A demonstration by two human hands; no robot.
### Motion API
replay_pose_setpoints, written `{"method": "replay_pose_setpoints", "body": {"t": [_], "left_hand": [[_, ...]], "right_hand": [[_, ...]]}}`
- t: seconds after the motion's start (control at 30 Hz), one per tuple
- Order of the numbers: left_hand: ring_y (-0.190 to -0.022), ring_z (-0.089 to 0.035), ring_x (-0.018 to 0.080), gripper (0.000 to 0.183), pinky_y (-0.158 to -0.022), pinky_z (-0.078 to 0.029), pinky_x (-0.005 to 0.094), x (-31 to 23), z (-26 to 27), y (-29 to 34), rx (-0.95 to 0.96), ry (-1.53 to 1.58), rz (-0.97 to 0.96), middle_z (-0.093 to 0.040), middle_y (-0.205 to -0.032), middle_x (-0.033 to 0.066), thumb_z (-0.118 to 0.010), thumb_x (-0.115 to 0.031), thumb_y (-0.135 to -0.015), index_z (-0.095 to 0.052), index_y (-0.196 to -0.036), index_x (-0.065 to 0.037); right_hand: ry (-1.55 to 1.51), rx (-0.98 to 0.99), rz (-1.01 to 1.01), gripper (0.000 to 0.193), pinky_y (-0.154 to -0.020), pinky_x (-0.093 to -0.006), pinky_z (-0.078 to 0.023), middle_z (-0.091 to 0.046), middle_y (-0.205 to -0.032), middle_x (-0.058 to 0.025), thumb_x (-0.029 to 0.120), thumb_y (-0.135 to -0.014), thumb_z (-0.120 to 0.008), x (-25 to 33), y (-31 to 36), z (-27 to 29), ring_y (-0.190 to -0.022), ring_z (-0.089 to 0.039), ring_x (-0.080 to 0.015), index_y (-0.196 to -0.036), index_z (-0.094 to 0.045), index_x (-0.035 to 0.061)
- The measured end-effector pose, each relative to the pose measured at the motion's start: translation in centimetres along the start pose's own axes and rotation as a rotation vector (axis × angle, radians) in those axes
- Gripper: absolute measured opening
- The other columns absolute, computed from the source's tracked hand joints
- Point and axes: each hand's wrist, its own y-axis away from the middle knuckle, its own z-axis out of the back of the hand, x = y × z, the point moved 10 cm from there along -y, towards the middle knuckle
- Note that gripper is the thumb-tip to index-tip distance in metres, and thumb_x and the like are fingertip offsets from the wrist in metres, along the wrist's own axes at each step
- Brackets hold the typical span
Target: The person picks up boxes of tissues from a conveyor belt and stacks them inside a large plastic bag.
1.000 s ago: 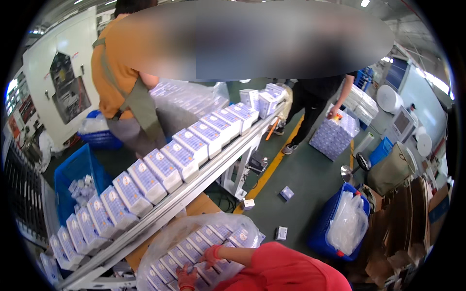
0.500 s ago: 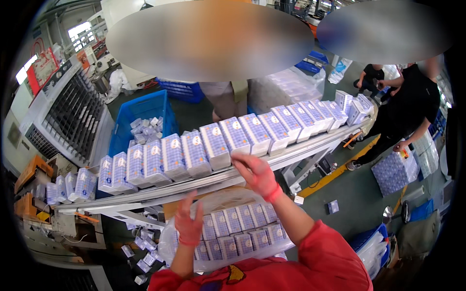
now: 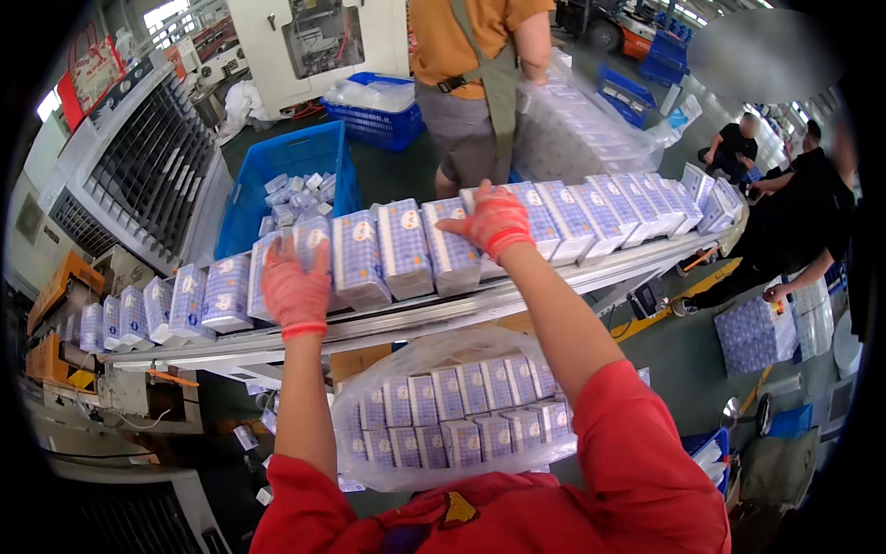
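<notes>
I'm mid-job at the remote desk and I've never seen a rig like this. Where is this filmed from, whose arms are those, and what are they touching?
There is no robot here: these are a person's own arms. The view comes from a wide fisheye camera on that person's head, looking down, so straight edges bend near the rim.

The left hand and right hand, in what look like thin reddish gloves, rest with fingers spread against a row of blue-and-white packs. Some packs sit between them; how firmly they press, I can't tell. The row stands on a long metal-railed line. Nearer the wearer, an open clear plastic bag holds two rows of similar packs. Beyond the line is a blue crate with small packs inside.
</notes>
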Motion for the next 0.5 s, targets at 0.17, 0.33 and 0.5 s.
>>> {"method": "replay_pose_setpoints", "body": {"t": [0.17, 0.33, 0.5], "left_hand": [[-0.1, -0.047, 0.0318, 0.056, -0.087, -0.036, 0.0363, 5.6, 0.5, 0.4, 0.034, -0.077, 0.077, -0.05, -0.109, 0.0175, -0.05, -0.045, -0.074, -0.054, -0.102, 0.003], [-0.101, -0.047, 0.0306, 0.057, -0.091, -0.033, 0.0366, -0.5, -3.3, -1.0, 0.122, -0.239, -0.104, -0.053, -0.103, 0.0196, -0.047, -0.045, -0.077, -0.051, -0.102, 0.006], [-0.109, -0.04, 0.0351, 0.042, -0.093, -0.031, 0.0354, 4.1, -3.9, 0.7, 0.202, -0.099, -0.174, -0.038, -0.121, 0.0248, -0.049, -0.025, -0.081, -0.049, -0.107, 0.007]], "right_hand": [[-0.215, 0.171, -0.146, 0.104, -0.088, -0.035, -0.038, -0.045, -0.116, -0.0216, 0.059, -0.053, -0.065, -0.5, -0.8, -1.4, -0.107, -0.046, -0.0297, -0.127, -0.024, -0.0012], [-0.395, 0.216, -0.113, 0.095, -0.091, -0.0341, -0.036, -0.039, -0.123, -0.0172, 0.054, -0.06, -0.06, -1.9, -0.7, -2.6, -0.11, -0.042, -0.028, -0.128, -0.021, 0.0008], [-0.313, 0.421, 0.099, 0.11, -0.094, -0.0358, -0.032, -0.036, -0.125, -0.0206, 0.055, -0.053, -0.066, 3.2, 0.0, -4.7, -0.114, -0.037, -0.0314, -0.131, -0.01, 0.0011]]}}
